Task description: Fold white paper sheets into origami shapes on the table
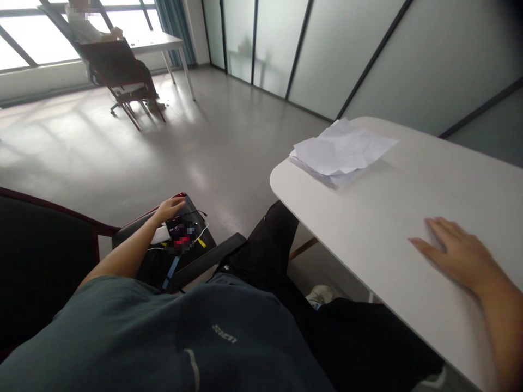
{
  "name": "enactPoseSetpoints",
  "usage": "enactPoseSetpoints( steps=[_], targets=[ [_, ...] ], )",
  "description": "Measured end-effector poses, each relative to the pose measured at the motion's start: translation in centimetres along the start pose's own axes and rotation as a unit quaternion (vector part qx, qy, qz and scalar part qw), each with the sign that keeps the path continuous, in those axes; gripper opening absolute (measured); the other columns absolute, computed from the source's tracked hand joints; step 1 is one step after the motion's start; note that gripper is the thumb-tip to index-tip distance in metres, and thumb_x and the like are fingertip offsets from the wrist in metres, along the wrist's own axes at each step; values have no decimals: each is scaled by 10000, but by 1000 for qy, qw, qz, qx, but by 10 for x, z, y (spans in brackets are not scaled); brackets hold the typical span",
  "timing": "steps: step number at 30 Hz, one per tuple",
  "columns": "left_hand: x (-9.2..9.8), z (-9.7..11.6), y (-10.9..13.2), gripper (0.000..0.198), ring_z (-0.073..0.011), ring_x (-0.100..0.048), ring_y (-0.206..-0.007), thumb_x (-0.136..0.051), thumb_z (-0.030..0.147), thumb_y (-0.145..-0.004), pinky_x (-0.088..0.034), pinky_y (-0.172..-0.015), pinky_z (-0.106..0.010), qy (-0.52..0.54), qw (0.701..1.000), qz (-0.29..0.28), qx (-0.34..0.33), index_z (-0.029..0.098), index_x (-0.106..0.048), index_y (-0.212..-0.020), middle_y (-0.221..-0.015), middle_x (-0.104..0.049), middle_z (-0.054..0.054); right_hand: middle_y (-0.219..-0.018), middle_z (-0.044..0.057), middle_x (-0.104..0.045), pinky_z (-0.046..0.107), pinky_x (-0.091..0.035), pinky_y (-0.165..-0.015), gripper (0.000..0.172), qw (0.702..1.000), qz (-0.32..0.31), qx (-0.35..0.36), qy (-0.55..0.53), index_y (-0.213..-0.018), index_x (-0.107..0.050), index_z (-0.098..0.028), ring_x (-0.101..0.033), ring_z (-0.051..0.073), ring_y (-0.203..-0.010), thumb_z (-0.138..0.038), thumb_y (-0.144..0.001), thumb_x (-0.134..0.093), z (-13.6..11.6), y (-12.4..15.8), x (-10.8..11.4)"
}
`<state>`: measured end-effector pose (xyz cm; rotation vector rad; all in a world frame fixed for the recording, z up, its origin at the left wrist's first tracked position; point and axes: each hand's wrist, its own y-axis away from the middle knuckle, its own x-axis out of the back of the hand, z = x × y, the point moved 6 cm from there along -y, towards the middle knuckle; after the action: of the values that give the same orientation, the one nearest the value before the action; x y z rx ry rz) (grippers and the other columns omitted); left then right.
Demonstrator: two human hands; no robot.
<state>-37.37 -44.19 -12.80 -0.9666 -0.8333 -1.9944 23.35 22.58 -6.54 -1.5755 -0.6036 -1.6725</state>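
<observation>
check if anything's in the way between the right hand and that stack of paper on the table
Nothing visible does. The right hand lies flat on the white tabletop, and only that tabletop stretches between it and the stack of loose paper.

Seated, both hands lying open, neither gripping.
Right hand (457, 256) flat on white table (408, 179), fingers spread, well apart from a rumpled stack of paper sheets (339, 152) near the table's rounded corner. Left hand (170, 209) rests on the upper edge of a black case (200, 228) beside the lap; on the case, a small device (178, 231) with blurred screen, a white cable (203, 234), a yellow tag (201, 242). Far off by the window, a person (87, 22) sits in a dark chair (114, 68) at another table (159, 43). Frosted glass partitions (261, 43) line the wall.
</observation>
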Motion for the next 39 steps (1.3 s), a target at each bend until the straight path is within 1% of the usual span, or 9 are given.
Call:
enactPoseSetpoints(
  steps=[3,7,11,14,16,19,24,28,39],
  targets=[
    [17,113,-10,577,-260,-629,-1240,-475,544,-969,-441,-1129,-396,37,975,120,-181,130,-685,-1312,-1333,-720,-111,-1697,189,-329,496,-266,-1279,1000,999,-16,-18,-38,-1623,-388,-94,-291,343,-1584,-790,-923,-230,-5,1,6],
    [4,326,30,365,-223,-698,-1071,-543,429,-993,-480,-1080,-422,98,857,147,-485,212,-731,-1218,-1097,-784,-70,-1683,188,-363,527,-252,-1285,857,997,-26,-25,-71,-1599,-434,-120,-297,347,-1584,-692,-968,-343,-22,7,30],
    [-66,513,105,328,-177,-724,-971,-513,379,-1037,-541,-944,-332,112,715,-22,-690,246,-730,-1243,-1046,-792,-49,-1631,138,-470,539,-339,-1257,718,980,46,-44,-189,-1547,-520,-180,-434,318,-1520,-618,-987,-418,-17,8,56],
    [-140,610,135,390,-229,-709,-1101,-492,449,-1042,-524,-1014,-378,13,646,-100,-757,262,-726,-1292,-1204,-771,-70,-1519,111,-605,563,-414,-1213,674,966,80,-82,-230,-1506,-576,-215,-551,329,-1427,-623,-986,-443,2,14,61],
    [-183,655,131,454,-262,-670,-1208,-474,501,-1038,-498,-1074,-413,-39,644,-93,-759,256,-694,-1350,-1320,-730,-80,-1463,97,-654,587,-400,-1219,643,971,84,-79,-211,-1461,-622,-233,-546,331,-1432,-627,-1006,-397,11,20,61],
    [-234,691,104,664,-304,-561,-1390,-471,645,-997,-414,-1178,-442,-122,646,-97,-747,210,-579,-1487,-1513,-604,-120,-1474,86,-646,591,-372,-1238,641,978,74,-78,-181,-1450,-634,-247,-502,319,-1470,-629,-1028,-338,21,26,60],
    [-273,684,59,938,-340,-328,-1571,-368,815,-947,-226,-1281,-490,-161,644,-115,-739,164,-384,-1621,-1687,-345,-188,-1727,130,-268,555,-222,-1302,829,984,-20,-97,-149,-1640,-371,-181,-227,327,-1612,-711,-1004,-354,20,11,62],
    [-277,672,46,916,-324,-296,-1588,-316,790,-975,-211,-1290,-514,-145,662,-110,-727,158,-345,-1638,-1696,-326,-193,-1759,157,-93,633,-114,-1295,1006,979,-72,-135,-134,-1686,-226,-177,-64,380,-1629,-828,-933,-372,8,2,61],
    [-276,678,44,977,-335,-210,-1615,-348,790,-968,-189,-1309,-526,-105,680,-93,-720,149,-192,-1689,-1735,-217,-175,-1756,182,-83,597,-113,-1311,1083,983,-40,-132,-122,-1700,-99,-141,-56,371,-1631,-865,-921,-305,1,8,47]
  ],
)
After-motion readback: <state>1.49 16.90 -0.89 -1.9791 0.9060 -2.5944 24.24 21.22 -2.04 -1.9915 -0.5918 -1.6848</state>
